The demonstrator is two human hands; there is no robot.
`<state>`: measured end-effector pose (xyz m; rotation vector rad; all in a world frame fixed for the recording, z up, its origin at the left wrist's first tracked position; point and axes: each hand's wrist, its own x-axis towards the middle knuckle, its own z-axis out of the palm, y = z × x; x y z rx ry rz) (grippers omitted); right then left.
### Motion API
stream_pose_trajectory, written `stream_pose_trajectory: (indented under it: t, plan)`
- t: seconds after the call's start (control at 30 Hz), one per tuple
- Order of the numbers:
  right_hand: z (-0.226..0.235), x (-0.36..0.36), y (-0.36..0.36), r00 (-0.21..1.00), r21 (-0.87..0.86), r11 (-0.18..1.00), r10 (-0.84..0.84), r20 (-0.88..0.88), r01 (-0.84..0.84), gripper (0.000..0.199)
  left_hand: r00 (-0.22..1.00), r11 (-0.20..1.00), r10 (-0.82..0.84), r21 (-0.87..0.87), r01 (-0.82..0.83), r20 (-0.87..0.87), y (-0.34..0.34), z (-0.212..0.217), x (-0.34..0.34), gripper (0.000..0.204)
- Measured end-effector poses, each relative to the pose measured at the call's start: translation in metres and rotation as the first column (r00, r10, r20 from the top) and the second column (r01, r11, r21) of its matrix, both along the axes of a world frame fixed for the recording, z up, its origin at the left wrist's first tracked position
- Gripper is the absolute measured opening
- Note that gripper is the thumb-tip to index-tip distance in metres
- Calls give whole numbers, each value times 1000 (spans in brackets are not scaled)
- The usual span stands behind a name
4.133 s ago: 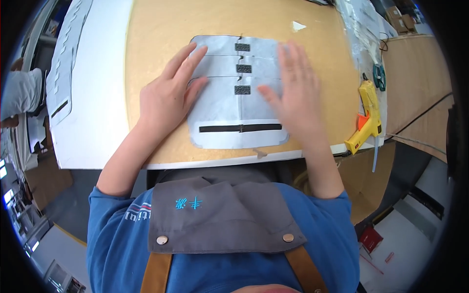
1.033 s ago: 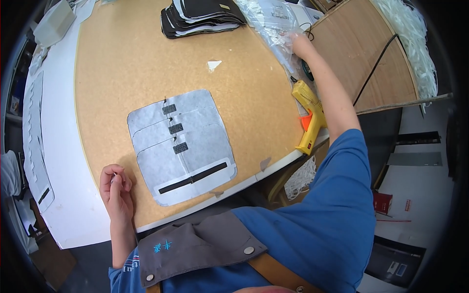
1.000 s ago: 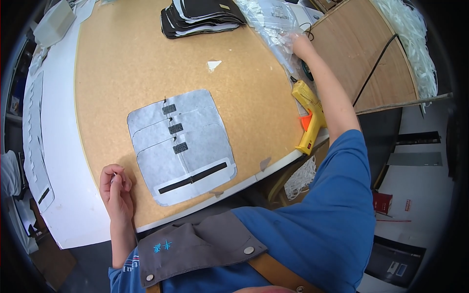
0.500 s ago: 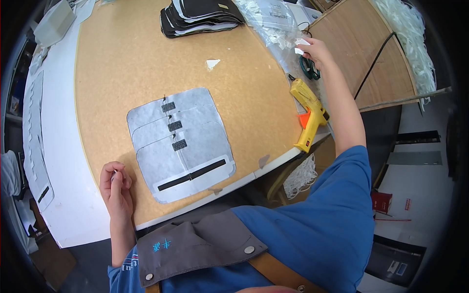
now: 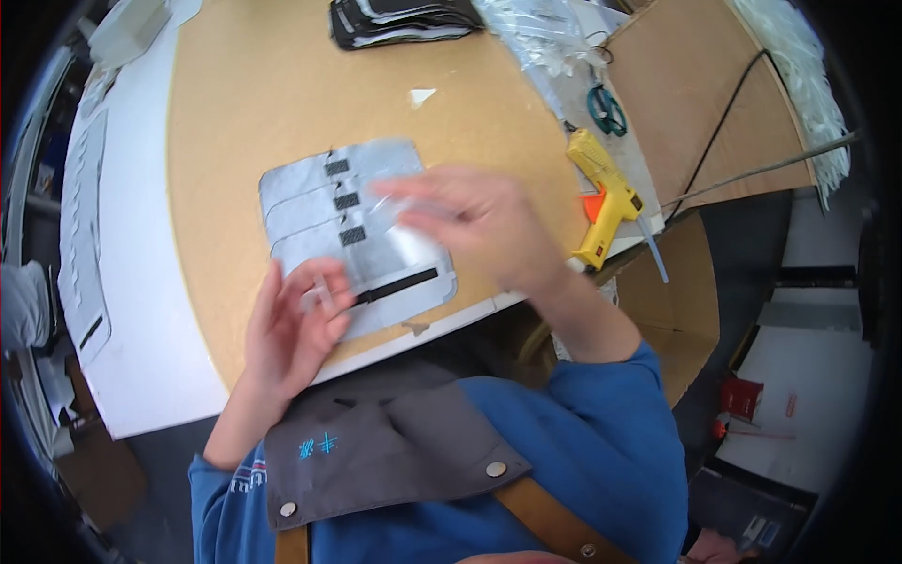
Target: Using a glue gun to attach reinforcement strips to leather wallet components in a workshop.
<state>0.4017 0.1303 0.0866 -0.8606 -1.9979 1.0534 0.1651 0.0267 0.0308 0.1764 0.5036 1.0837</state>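
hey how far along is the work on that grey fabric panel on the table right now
Done: the flat grey fabric panel already carries three small dark tabs and a long black strip. In hand: the right hand and left hand hold a clear plastic sleeve over it, blurred. Left: the panel lies outside the sleeve; the yellow glue gun lies untouched; a black stack sits at the table's far edge.
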Motion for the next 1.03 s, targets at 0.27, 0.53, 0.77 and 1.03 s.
stream_pose_trajectory:
  t: [0.27,0.53,0.77,1.03]
  plan:
    - [-44,-62,-50,996,367,927,62,58,-79,51,964,994,113,-20,-112,241,6,-10,24,60]
    - [-44,-62,-58,996,443,895,20,88,-57,56,896,978,188,-161,-133,403,-1,-11,26,50]
    - [-36,-14,-47,965,505,852,-230,129,136,48,919,966,217,-210,-153,329,-5,-13,18,38]
    - [-68,163,-43,183,370,409,-838,514,834,52,673,984,-51,-77,159,738,7,-57,9,34]
